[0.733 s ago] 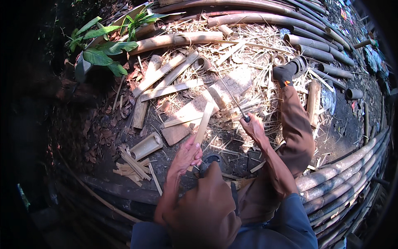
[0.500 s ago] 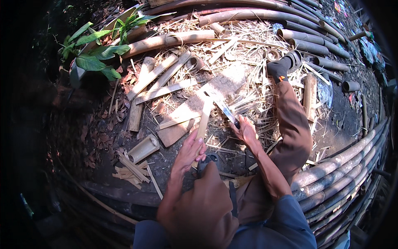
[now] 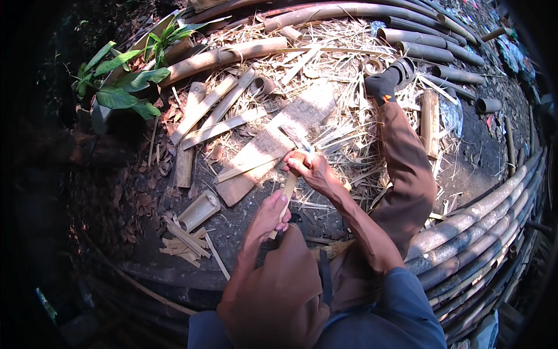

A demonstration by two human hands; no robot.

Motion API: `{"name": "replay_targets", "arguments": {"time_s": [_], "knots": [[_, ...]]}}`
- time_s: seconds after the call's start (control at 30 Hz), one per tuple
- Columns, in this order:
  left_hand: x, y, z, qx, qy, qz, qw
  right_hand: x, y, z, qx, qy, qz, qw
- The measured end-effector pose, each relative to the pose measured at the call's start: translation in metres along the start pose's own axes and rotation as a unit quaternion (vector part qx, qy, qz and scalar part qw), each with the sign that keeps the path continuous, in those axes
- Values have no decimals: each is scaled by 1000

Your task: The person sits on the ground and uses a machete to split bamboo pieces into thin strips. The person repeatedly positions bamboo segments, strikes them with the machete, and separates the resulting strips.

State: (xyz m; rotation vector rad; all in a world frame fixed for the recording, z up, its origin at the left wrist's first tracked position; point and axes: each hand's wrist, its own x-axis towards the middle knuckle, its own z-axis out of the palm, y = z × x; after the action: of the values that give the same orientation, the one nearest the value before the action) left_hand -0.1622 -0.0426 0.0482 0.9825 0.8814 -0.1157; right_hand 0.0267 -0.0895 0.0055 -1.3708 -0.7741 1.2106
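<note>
My left hand [image 3: 271, 215] is closed around the lower part of a pale bamboo strip [image 3: 289, 187], which stands tilted up and away from me. At the strip's far end, my right hand [image 3: 315, 173] is closed, its thumb and fingers against the strip. A knife [image 3: 297, 138] sticks out beyond the right hand, its blade toward the upper left; its handle is hidden in that hand. Past both hands lies a flat wooden board [image 3: 256, 152], partly in bright sun. A thin bamboo strip [image 3: 247, 168] rests across the board.
Split bamboo pieces [image 3: 203, 110] lie left of the board. Nearer me are a short half-round bamboo piece [image 3: 199, 210] and a pile of small slats [image 3: 185, 241]. Shavings [image 3: 349, 116] cover the ground ahead. Long bamboo poles [image 3: 476, 215] run along the right; my outstretched leg [image 3: 407, 157] lies inside them.
My right hand has moved left and slightly up, from beside the strip onto its far end, taking the knife along. The left hand keeps its hold on the strip.
</note>
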Motion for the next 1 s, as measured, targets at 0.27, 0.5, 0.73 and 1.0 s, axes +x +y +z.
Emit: {"name": "replay_targets", "arguments": {"time_s": [0.27,0.5,0.73,1.0], "knots": [[15,-17,-4,-79,30,44,995,-1,45,-1,-61,85,37,994],[42,-32,-21,-205,83,137,966,-59,38,57,-120,20,-50,991],[47,-31,-7,-243,106,174,948,-60,21,57,-181,-8,-26,983],[48,-67,-83,-181,381,236,876,-77,30,35,-169,146,-32,974]]}}
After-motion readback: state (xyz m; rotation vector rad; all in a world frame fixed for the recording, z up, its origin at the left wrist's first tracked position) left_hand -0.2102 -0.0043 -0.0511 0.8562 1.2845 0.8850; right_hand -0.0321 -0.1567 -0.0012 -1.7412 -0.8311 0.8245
